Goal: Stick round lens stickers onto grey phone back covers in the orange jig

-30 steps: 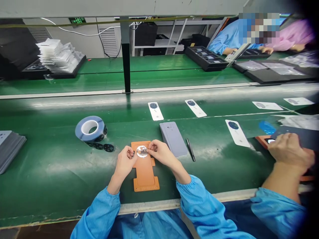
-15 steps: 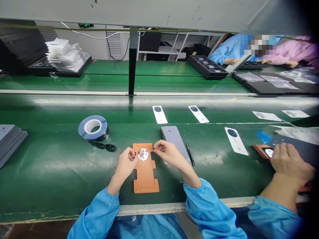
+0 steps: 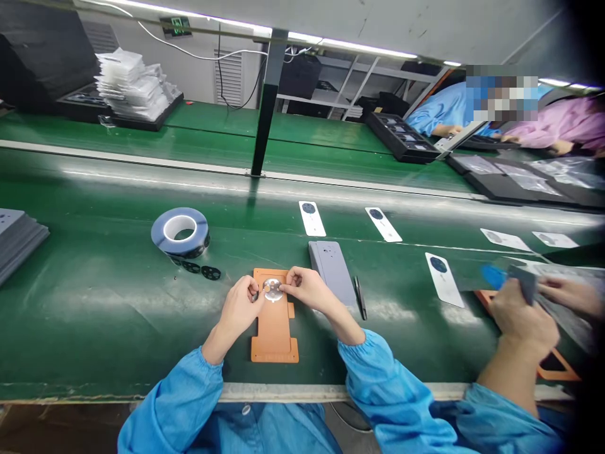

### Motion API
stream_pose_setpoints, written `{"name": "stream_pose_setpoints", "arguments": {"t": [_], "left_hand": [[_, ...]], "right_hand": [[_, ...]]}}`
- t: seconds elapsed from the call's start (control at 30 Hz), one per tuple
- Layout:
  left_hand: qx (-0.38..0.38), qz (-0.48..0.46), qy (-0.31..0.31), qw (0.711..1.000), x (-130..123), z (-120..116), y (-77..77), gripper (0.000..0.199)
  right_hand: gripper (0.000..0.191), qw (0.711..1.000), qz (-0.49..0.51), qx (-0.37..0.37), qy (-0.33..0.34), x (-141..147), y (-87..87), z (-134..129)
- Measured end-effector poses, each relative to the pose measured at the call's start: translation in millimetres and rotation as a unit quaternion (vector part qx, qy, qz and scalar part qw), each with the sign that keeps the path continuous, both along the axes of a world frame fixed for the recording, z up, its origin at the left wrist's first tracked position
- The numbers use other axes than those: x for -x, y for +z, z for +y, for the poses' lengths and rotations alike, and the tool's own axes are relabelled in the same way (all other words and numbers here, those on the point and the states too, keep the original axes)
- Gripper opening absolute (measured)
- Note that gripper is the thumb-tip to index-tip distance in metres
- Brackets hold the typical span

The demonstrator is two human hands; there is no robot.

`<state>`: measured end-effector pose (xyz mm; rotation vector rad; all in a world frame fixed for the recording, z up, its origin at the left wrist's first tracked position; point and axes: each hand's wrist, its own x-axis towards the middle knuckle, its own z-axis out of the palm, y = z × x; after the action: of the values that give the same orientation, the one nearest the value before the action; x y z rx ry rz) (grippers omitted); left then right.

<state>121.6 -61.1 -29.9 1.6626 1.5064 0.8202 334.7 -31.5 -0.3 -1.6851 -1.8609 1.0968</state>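
An orange fixture plate (image 3: pixel 276 340) lies flat on the green bench in front of me. Set in its upper part is a shiny round metal disc (image 3: pixel 273 291) with holes. My left hand (image 3: pixel 242 307) is at the plate's left edge, fingers curled in a pinch around a small dark piece that the fingers mostly hide. Over the disc's right rim, my right hand (image 3: pixel 309 289) has thumb and forefinger pinched together; anything between them is too small to make out. Right of it sit a stack of grey phone-shaped panels (image 3: pixel 333 268) and black tweezers (image 3: pixel 360 297).
A roll of blue tape (image 3: pixel 201 227) with black ring stickers (image 3: pixel 210 272) stands left. White cards (image 3: pixel 312 221) lie along the bench, and grey panels (image 3: pixel 19 239) are stacked far left. At right, a co-worker's hands (image 3: pixel 524 321) handle a dark piece over another orange fixture.
My right hand has moved left, from the plate's right edge onto the disc. My left hand stays nearly in place. The co-worker's hand has lifted a dark piece. The view has tilted.
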Motion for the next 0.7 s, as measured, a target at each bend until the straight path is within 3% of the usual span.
{"name": "stream_pose_setpoints", "arguments": {"t": [0.4,0.47,0.53,0.63,0.7], "left_hand": [[0.013,0.004,-0.006,1.0,-0.1,0.5,-2.0,0.016],[0.017,0.004,-0.006,1.0,0.0,0.2,-1.7,0.016],[0.019,0.001,-0.008,1.0,0.1,-0.2,-1.0,0.016],[0.018,-0.003,-0.015,1.0,0.6,-0.9,0.7,0.015],[0.015,-0.005,-0.019,1.0,1.4,-1.3,1.9,0.013]], "right_hand": [[0.024,0.999,0.031,0.015,0.013,-17.7,-5.8,-4.1],[0.021,1.0,-0.008,-0.019,0.012,-34.0,2.8,2.7],[0.019,0.992,-0.075,-0.101,-0.011,-58.0,14.6,17.2],[0.047,0.966,-0.194,-0.17,-0.027,-99.9,29.2,46.7],[0.064,0.965,-0.239,-0.11,-0.016,-122.9,32.5,64.0]]}}
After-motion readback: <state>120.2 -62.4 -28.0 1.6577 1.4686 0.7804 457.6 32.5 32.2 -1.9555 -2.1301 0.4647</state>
